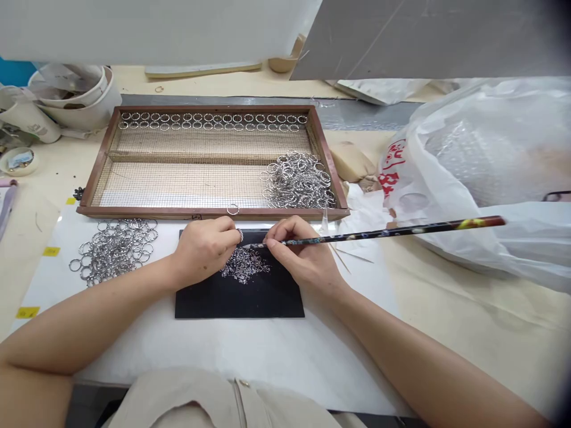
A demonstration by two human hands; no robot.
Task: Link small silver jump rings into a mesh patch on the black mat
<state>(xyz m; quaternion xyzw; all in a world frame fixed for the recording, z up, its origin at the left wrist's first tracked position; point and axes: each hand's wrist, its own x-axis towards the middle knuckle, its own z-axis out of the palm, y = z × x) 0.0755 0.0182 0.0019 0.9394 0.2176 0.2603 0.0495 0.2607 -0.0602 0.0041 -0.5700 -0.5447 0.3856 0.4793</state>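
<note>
Over the black mat [241, 306], my left hand [205, 248] is closed in a pinch on a small silver ring [241, 235]. My right hand [303, 249] grips a long, dark, paint-speckled pencil [379, 232] near its pale tip, which points left at the ring. Whether the tip touches the ring I cannot tell. Below both hands lies a loose heap of tiny sparkling stones [245, 266] on the mat. Another silver ring [232, 209] rests on the front edge of the wooden mesh tray [96, 178], just beyond my left fingers.
Inside the tray, rings stand in two rows [209, 122] at the back, with a pile of rings [298, 181] at front right. More rings [118, 249] lie left of the mat. A white plastic bag [450, 178] bulges at right; white tubs [84, 98] stand back left.
</note>
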